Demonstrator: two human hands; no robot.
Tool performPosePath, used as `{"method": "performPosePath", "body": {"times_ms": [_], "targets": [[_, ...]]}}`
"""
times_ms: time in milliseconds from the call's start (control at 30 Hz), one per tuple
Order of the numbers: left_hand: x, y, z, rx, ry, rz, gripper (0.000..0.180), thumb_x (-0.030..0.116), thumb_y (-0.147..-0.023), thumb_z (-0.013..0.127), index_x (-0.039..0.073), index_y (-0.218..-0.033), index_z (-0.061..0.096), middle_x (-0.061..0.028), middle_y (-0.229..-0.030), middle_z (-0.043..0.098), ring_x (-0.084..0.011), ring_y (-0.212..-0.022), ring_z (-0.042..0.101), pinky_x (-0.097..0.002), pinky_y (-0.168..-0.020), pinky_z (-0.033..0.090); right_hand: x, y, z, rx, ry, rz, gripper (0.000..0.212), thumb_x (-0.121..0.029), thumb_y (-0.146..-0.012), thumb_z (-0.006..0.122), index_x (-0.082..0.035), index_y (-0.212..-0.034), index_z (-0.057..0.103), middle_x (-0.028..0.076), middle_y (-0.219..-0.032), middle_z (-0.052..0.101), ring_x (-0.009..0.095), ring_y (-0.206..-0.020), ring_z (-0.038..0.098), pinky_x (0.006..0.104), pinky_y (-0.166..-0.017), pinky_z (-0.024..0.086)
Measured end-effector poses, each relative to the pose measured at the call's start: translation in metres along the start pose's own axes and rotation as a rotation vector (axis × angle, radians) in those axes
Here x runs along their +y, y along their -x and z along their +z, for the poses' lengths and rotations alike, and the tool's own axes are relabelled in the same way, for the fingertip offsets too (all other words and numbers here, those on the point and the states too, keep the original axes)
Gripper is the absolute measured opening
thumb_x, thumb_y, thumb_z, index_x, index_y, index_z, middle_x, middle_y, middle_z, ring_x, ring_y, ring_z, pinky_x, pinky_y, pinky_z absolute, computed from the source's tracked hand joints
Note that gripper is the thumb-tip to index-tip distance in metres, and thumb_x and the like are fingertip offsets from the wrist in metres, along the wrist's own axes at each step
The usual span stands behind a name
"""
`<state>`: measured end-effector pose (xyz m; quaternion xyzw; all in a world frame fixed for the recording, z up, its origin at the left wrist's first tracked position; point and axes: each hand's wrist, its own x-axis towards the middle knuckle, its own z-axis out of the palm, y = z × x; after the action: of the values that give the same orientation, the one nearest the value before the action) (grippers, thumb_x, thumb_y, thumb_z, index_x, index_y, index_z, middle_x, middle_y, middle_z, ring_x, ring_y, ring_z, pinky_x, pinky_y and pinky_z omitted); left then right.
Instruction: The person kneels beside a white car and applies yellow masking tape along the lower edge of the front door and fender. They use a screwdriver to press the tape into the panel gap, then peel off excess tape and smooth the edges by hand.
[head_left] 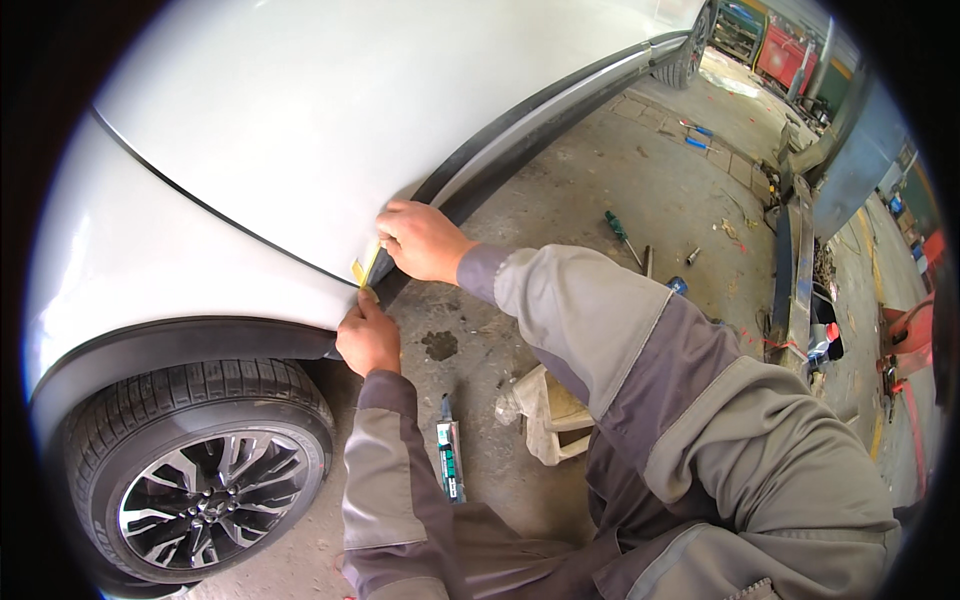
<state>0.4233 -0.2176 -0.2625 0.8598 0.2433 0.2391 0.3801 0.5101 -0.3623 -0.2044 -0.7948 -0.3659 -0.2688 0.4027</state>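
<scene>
My left hand [370,336] is closed in a pinch at the lower end of a short strip of yellow tape [370,266]. The strip's upper end is between the fingers of my right hand [426,242], also closed. Both hands are against the lower edge of a white car body [260,170], where a dark panel gap meets the black sill trim [480,150]. A small flap of the strip stands out from the paint. My fingers partly hide its two ends.
A car wheel [215,500] stands left of my left forearm. On the concrete floor lie a tube [449,460], a whitish stool [556,415], a green-handled screwdriver [618,228] and blue-handled tools [697,144]. A metal lift post [862,150] rises at right.
</scene>
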Motion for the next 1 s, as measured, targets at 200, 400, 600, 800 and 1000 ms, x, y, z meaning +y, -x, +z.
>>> {"method": "performPosePath", "body": {"times_ms": [200, 400, 600, 800, 1000], "targets": [[-0.002, -0.003, 0.005, 0.012, -0.037, 0.02, 0.048, 0.044, -0.1, 0.057, 0.004, -0.086, 0.08, -0.0196, -0.074, 0.072, -0.0404, -0.073, 0.072, -0.0483, -0.069, 0.055, 0.004, -0.005, 0.001, 0.041, -0.012, 0.01, 0.004, 0.001, -0.083, 0.063, 0.0, -0.082, 0.06, 0.017, -0.086, 0.062, 0.039, -0.087, 0.062, 0.0491, -0.075, 0.05], [-0.003, -0.003, 0.005, 0.053, -0.09, 0.088, 0.054, 0.045, -0.103, 0.053, 0.001, -0.082, 0.078, -0.0087, -0.056, 0.068, -0.0245, -0.058, 0.071, -0.0381, -0.064, 0.056, 0.005, -0.003, 0.004, 0.057, -0.008, 0.026, 0.004, -0.001, -0.083, 0.06, 0.0, -0.079, 0.061, 0.018, -0.086, 0.063, 0.04, -0.087, 0.063, 0.0494, -0.076, 0.051], [0.003, -0.001, 0.001, -0.005, -0.02, 0.008, 0.049, 0.044, -0.1, 0.057, 0.003, -0.083, 0.079, -0.0177, -0.069, 0.071, -0.0386, -0.07, 0.071, -0.0475, -0.068, 0.055, 0.005, -0.004, 0.007, 0.083, 0.0, 0.052, 0.005, -0.002, -0.083, 0.061, 0.0, -0.078, 0.062, 0.02, -0.085, 0.064, 0.041, -0.085, 0.064, 0.0506, -0.075, 0.052], [0.004, -0.001, 0.001, -0.005, -0.034, -0.013, 0.05, 0.045, -0.1, 0.057, 0.003, -0.083, 0.079, -0.0169, -0.068, 0.071, -0.038, -0.069, 0.071, -0.0474, -0.067, 0.055, 0.005, -0.003, 0.012, 0.107, 0.008, 0.09, 0.005, -0.002, -0.081, 0.062, 0.0, -0.078, 0.063, 0.021, -0.086, 0.065, 0.043, -0.083, 0.065, 0.0513, -0.074, 0.052], [-0.001, -0.004, 0.003, 0.001, -0.037, 0.019, 0.049, 0.045, -0.099, 0.058, 0.003, -0.085, 0.079, -0.0213, -0.074, 0.071, -0.0418, -0.073, 0.071, -0.0493, -0.068, 0.055, 0.008, -0.002, 0.015, 0.143, 0.019, 0.064, 0.005, 0.001, -0.08, 0.066, -0.001, -0.078, 0.061, 0.018, -0.08, 0.063, 0.04, -0.079, 0.063, 0.0494, -0.069, 0.05]]}}
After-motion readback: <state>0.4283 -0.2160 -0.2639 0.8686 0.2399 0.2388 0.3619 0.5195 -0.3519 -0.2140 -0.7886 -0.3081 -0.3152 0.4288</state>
